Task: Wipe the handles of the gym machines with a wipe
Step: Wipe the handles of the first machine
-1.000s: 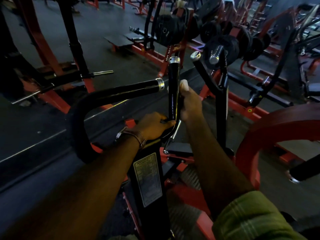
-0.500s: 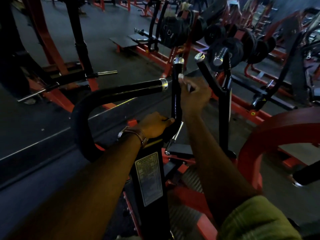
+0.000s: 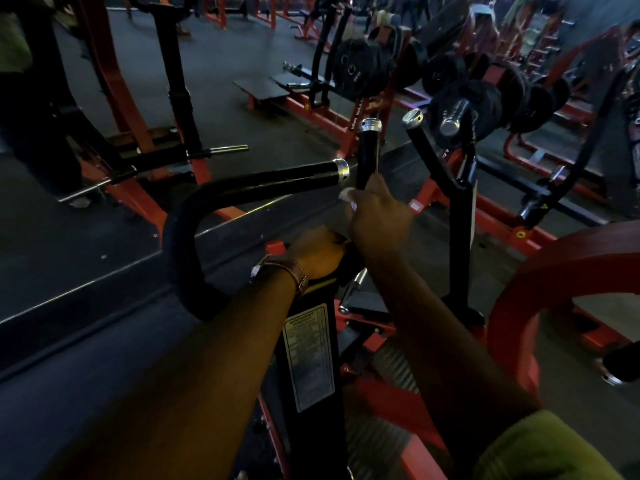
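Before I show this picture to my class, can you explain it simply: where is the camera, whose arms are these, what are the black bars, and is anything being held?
There is no robot here. The one picture comes from a camera worn on a person's head, looking forward and down, so both forearms reach in from the bottom edge.

The black bars belong to a gym machine with a red frame. The right hand grips the upright handle, which has a silver cap on top, and holds a small white wipe against it. The left hand, with a wristwatch on that arm, grips the machine lower down, near where the bars join.

A curved handle bends away to the left, and a printed label sits on the black column below. Behind stand weight plates on other machines, on a dark floor.
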The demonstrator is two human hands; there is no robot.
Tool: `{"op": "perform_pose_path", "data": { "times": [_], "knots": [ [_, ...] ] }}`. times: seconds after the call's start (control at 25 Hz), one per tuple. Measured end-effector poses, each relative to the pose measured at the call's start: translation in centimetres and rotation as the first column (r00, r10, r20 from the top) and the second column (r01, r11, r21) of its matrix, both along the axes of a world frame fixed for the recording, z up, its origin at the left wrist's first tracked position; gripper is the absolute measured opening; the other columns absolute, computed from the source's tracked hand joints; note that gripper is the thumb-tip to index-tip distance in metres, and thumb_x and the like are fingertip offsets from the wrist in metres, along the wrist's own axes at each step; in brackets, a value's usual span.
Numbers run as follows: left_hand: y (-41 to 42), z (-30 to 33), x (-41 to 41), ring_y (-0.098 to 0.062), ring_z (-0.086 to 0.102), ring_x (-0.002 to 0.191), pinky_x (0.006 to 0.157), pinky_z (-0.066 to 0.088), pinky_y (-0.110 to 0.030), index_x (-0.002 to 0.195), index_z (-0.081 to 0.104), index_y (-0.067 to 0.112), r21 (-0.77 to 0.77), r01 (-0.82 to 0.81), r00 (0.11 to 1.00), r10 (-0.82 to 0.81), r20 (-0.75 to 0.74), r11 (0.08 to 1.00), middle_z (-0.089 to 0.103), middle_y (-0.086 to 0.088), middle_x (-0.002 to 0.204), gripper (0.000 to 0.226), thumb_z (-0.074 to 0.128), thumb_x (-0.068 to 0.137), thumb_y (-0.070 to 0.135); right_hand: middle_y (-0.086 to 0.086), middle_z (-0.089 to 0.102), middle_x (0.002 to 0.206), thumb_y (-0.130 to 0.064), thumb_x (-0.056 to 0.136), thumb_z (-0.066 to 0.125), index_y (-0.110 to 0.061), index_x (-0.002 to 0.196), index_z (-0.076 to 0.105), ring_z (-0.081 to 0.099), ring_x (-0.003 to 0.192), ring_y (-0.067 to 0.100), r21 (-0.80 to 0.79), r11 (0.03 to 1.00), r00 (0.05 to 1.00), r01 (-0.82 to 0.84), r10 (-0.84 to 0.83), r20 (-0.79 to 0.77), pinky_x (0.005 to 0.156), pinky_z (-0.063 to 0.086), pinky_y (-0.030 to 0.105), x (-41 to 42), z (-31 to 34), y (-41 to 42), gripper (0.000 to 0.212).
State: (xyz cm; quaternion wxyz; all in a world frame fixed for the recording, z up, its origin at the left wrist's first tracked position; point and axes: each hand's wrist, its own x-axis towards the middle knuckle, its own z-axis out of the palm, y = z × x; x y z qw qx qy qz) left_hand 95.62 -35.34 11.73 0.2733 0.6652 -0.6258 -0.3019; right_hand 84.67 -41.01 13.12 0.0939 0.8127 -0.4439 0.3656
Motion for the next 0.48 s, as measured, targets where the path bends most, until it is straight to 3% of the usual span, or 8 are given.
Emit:
{"op": "perform_pose_path", "data": {
  "times": [0.08, 0.2, 0.32, 0.4, 0.48],
  "knots": [
    [-0.2, -0.2, 0.1, -0.006, 0.059, 0.080, 0.062, 0.038, -0.018, 0.108, 0.070, 0.016, 0.012, -0.008, 1.000, 0.009, -0.016, 1.000, 0.069, -0.001, 0.104, 0.029, 0.046, 0.104, 0.032, 0.013, 0.065, 0.100, -0.023, 0.089, 0.063, -0.010, 0.089, 0.074, 0.068, 0.072, 0.033, 0.018, 1.000, 1.000, -0.007, 0.007, 0.014, 0.058, 0.050, 0.033, -0.2, 1.1, -0.4, 0.017],
    [-0.5, 0.2, 0.5, -0.003, 0.058, 0.070, 0.059, 0.038, -0.019, 0.090, 0.074, 0.019, 0.072, 0.013, 1.000, -0.013, 0.002, 0.997, 0.070, 0.000, 0.091, 0.036, 0.046, 0.105, 0.036, 0.012, 0.065, 0.103, -0.032, 0.097, 0.057, -0.007, 0.092, 0.070, 0.067, 0.085, 0.032, 0.050, 0.993, 0.994, 0.106, -0.106, -0.010, 0.066, 0.036, 0.028, 1.0, 5.0, -2.9, 0.030],
    [-0.3, 0.6, 0.2, -0.003, 0.055, 0.067, 0.057, 0.037, -0.019, 0.100, 0.074, 0.015, 0.082, 0.000, 1.000, -0.001, 0.007, 0.997, 0.066, 0.004, 0.081, 0.036, 0.045, 0.105, 0.035, 0.020, 0.067, 0.094, -0.025, 0.094, 0.065, 0.002, 0.088, 0.067, 0.069, 0.077, 0.039, -0.018, 0.999, 0.997, 0.049, -0.047, 0.061, 0.064, 0.042, 0.034, 1.1, 5.2, -2.4, 0.028],
    [-0.3, 0.3, 0.1, -0.006, 0.055, 0.073, 0.059, 0.037, -0.016, 0.107, 0.071, 0.012, 0.044, 0.003, 1.000, -0.004, 0.025, 0.999, 0.069, 0.001, 0.094, 0.033, 0.044, 0.106, 0.030, 0.019, 0.068, 0.088, -0.026, 0.091, 0.067, -0.002, 0.086, 0.065, 0.069, 0.075, 0.039, 0.072, 0.997, 0.997, -0.023, 0.018, 0.079, 0.063, 0.047, 0.037, 0.0, 2.7, -1.3, 0.025],
    [-0.2, 0.3, 0.1, -0.004, 0.052, 0.075, 0.060, 0.034, -0.013, 0.107, 0.068, 0.012, 0.007, 0.006, 0.999, -0.006, 0.032, 1.000, 0.066, 0.003, 0.102, 0.029, 0.043, 0.106, 0.027, 0.010, 0.068, 0.086, -0.047, 0.089, 0.061, -0.007, 0.087, 0.066, 0.067, 0.078, 0.030, 0.231, 0.971, 0.994, -0.068, 0.046, 0.100, 0.066, 0.047, 0.031, -1.4, 1.1, -1.1, 0.039]
  ]
}}
